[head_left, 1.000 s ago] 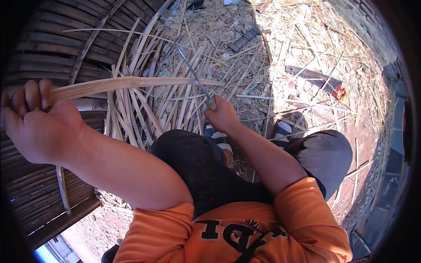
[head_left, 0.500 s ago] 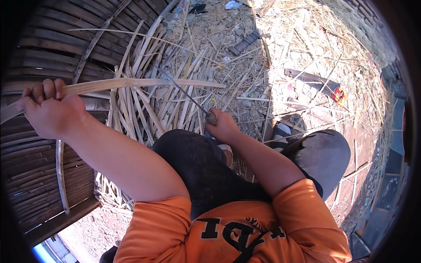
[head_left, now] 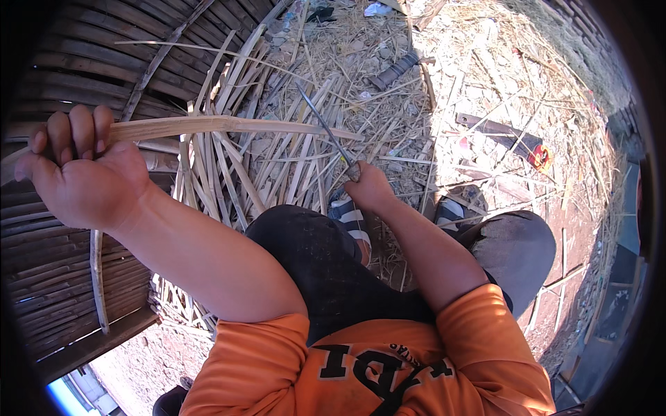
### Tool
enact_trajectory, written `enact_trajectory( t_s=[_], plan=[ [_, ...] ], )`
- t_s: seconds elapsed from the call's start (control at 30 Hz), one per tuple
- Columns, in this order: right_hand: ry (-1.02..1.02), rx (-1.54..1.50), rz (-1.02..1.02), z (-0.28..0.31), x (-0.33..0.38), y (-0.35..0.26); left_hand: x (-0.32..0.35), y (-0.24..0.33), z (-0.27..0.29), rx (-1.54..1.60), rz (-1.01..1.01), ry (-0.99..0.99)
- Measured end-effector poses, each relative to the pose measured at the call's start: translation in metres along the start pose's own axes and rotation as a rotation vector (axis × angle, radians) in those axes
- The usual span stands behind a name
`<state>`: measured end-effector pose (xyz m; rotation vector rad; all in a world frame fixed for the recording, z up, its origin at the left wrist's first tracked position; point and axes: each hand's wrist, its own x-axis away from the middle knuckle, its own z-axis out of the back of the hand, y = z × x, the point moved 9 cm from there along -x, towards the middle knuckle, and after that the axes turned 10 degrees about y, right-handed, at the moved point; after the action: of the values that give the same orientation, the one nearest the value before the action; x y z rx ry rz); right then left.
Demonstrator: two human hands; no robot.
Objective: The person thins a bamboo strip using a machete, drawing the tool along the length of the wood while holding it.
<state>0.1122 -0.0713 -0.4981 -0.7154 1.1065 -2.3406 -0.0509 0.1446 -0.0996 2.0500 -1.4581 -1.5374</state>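
My left hand (head_left: 87,163) is closed around a long pale bamboo strip (head_left: 184,127), which reaches rightward across the view to a thin tip. In front of my knees, my right hand (head_left: 374,187) grips the handle of a knife (head_left: 323,125). The narrow grey blade slants up and to the left, crossing the strip near its thin right end. Whether the edge bites into the bamboo cannot be made out. Most of the knife handle is hidden by my fingers.
A heap of split bamboo strips (head_left: 208,166) lies beside a slatted bamboo wall (head_left: 62,76). Further off sits a dark ribbed cylinder (head_left: 394,71). To the right, a handsaw (head_left: 496,130) with an orange-and-black handle rests on straw-covered ground. My sandalled feet (head_left: 354,222) are close below the knife.
The knife and my right hand have shifted right and slightly upward, so the blade now crosses nearer the strip's thin end. My left hand has risen and moved a little right, still holding the strip.
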Motion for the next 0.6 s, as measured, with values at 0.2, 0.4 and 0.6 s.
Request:
enact_trajectory(
  t_s=[0.2, 0.4, 0.6],
  plan=[
    [-0.064, -0.114, 0.194, 0.033, 0.017, -0.109, 0.000, -0.001, -0.011, 0.196, 0.121, -0.172],
    [-0.008, -0.162, 0.097, 0.007, 0.014, -0.073, 0.005, -0.001, -0.019, 0.324, 0.163, -0.322],
    [-0.010, -0.063, -0.019, 0.006, -0.005, -0.002, 0.002, -0.003, -0.018, 0.226, 0.103, -0.239]
  ],
)
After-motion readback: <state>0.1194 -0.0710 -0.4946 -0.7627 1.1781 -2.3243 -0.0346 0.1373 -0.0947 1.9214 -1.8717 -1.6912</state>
